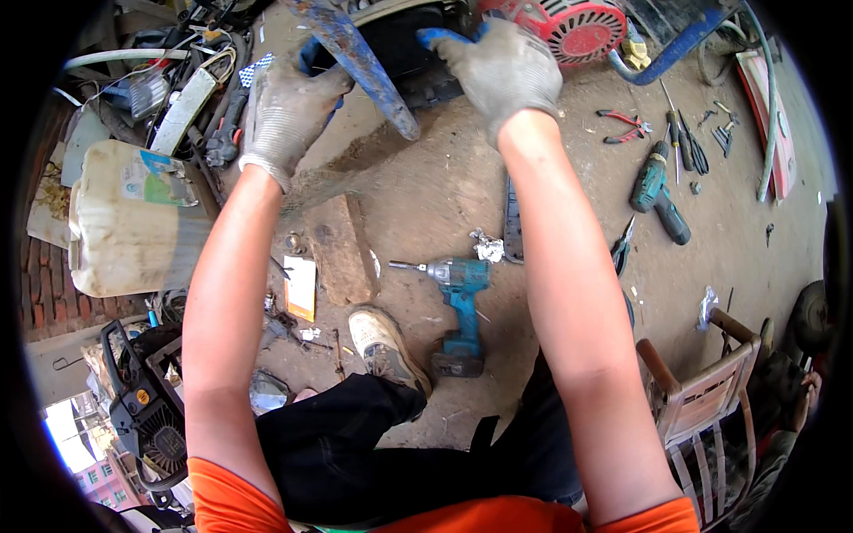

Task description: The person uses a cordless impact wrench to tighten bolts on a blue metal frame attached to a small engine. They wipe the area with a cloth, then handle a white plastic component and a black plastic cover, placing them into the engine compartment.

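Grey knitted gloves with blue coating cover both hands. My left hand (289, 114) is at the upper left with curled fingers, close beside a rusty blue metal bar (360, 67); what lies within its grip is hidden. Reaching to the top middle, my right hand (508, 75) is by a black machine part (404, 44), its blue thumb pointing left. The other fingers of that hand are mostly hidden. Just right of it is a red engine cover (586, 34) with a slotted round grille.
A teal impact driver (460, 311) and a brick-like block (342, 249) lie near my shoe. At right are a green drill (659, 194), red-handled pliers (625, 126) and a wooden chair (706, 391). A plastic jerrycan (133, 231) and a black chainsaw-like machine (147, 409) stand left.
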`<state>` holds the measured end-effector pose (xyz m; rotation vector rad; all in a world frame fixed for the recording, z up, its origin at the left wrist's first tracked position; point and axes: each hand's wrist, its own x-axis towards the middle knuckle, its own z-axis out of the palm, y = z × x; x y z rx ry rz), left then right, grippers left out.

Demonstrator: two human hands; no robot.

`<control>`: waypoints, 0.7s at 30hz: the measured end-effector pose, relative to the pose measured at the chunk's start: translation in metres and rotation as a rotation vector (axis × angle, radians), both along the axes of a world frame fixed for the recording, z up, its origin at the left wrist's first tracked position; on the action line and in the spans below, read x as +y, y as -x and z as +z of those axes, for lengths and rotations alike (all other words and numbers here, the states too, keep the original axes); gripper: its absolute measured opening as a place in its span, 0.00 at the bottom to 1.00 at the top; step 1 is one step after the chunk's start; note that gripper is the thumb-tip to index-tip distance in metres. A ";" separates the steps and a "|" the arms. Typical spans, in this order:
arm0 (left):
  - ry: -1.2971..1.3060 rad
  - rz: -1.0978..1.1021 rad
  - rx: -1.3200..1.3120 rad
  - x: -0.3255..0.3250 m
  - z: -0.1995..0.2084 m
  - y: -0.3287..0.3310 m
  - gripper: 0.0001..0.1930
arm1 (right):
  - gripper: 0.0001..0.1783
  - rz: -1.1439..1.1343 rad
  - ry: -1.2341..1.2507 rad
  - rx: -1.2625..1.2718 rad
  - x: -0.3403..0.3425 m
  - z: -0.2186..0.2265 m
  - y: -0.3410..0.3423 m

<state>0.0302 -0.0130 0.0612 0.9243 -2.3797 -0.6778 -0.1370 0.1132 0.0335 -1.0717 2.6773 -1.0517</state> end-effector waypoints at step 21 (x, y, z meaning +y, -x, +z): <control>-0.035 -0.058 0.119 -0.002 0.008 -0.007 0.14 | 0.25 0.160 -0.089 0.232 0.006 0.004 0.008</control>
